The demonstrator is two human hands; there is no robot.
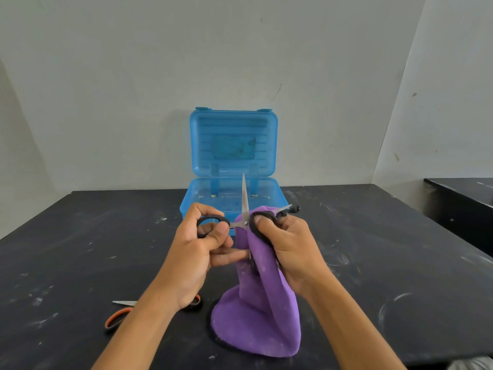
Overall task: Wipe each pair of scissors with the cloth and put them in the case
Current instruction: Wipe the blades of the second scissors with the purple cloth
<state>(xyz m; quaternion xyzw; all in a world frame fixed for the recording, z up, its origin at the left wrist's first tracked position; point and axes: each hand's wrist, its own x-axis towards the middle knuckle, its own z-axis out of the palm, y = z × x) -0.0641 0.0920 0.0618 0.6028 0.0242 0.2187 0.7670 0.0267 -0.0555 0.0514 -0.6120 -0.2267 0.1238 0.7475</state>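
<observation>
Head view: both hands work above a dark, scuffed tabletop (80, 249) in front of a pale wall; nothing here is blurred enough to hide the grips
Left hand: the left hand (205, 244) has its fingers curled round one black loop handle of the black-handled steel scissors (244, 222); the grasp looks firm
Right hand: the right hand (288, 244) pinches the soft purple cloth (256, 303) against the other black loop; whether a finger passes through that loop I cannot tell
Scissors in hand: held up over the tabletop just in front of the case, blades spread wide; one blade points straight up, the other runs right behind the cloth
Handling: I judge the scissors light and rigid, slick on the steel and sharp at edge and tip; the loops are the safe place to hold, and the wiping should run along the blade's flat, away from the edge
Cloth: limp and grippy; its lower end drapes down and pools on the tabletop
Waiting pair: orange-and-black-handled scissors (117, 317) lie on the tabletop near the left forearm, partly hidden by it
Case: the translucent blue plastic case (232, 145) stands open at the far edge, lid upright; no scissors show inside, only pale specks on its floor, though the hands hide its front part
</observation>
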